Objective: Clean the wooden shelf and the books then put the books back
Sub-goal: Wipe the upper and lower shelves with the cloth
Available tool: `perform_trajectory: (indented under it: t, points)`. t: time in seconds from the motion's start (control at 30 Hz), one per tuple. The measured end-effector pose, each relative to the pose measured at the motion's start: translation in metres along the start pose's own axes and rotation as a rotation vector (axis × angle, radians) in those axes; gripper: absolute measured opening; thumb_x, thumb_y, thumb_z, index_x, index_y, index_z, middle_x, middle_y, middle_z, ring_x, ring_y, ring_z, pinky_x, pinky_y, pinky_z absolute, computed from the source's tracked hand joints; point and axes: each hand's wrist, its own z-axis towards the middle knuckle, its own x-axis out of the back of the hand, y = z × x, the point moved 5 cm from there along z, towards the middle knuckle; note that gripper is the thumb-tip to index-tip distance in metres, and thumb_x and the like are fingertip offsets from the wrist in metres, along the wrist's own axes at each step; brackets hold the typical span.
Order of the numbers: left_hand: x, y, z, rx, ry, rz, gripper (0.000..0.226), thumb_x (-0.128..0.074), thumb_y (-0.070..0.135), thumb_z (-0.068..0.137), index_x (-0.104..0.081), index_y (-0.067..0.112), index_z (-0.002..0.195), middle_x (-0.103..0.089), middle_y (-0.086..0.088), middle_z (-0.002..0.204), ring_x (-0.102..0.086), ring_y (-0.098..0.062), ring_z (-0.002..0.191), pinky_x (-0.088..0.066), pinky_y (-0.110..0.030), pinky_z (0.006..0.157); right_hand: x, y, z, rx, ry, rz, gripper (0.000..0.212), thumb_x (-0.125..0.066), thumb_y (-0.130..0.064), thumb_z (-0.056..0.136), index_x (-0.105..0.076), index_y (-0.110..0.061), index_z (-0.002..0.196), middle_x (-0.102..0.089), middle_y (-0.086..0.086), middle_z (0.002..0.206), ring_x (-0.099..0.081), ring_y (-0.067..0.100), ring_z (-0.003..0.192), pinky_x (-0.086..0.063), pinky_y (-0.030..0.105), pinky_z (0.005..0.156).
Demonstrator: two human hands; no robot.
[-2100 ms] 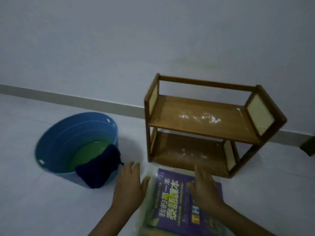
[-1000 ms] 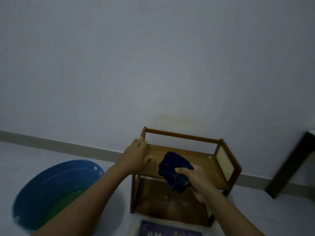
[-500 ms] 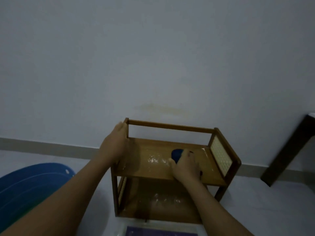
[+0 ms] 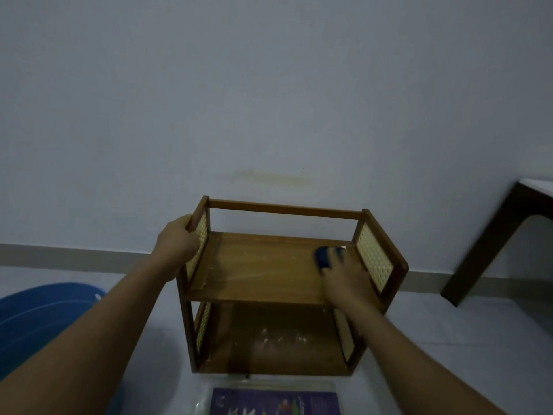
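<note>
Wiping the top tier is the step in hand. The right hand (image 4: 344,277) curls round a crumpled dark blue cloth (image 4: 323,257), pressing it at the right end of the two-tier brown wooden shelf (image 4: 263,265). The left hand (image 4: 176,244) grips the left side frame. Next, likely, the dusty lower tier. The purple-covered book (image 4: 275,402) waits on the floor in front.

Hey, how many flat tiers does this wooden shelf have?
2. The upper tier, where the right hand holds a blue cloth, and the lower tier beneath it, flecked with white dust. No further tier seems hidden.
</note>
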Motion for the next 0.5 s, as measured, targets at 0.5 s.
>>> perform_trajectory:
  t: [0.5]
  points:
    - [-0.003,0.001,0.002,-0.044,0.067,0.080,0.028,-0.043,0.000,0.091,-0.055,0.013,0.113,-0.056,-0.006,0.092,-0.055,-0.027,0.087,-0.042,-0.030,0.063,-0.058,-0.210,-0.004,0.419,-0.210,0.139,0.048,-0.046,-0.031,0.096,-0.034,-0.027,0.142,-0.026,0.008,0.153,-0.030,0.035,0.135,-0.027,0.051,0.111]
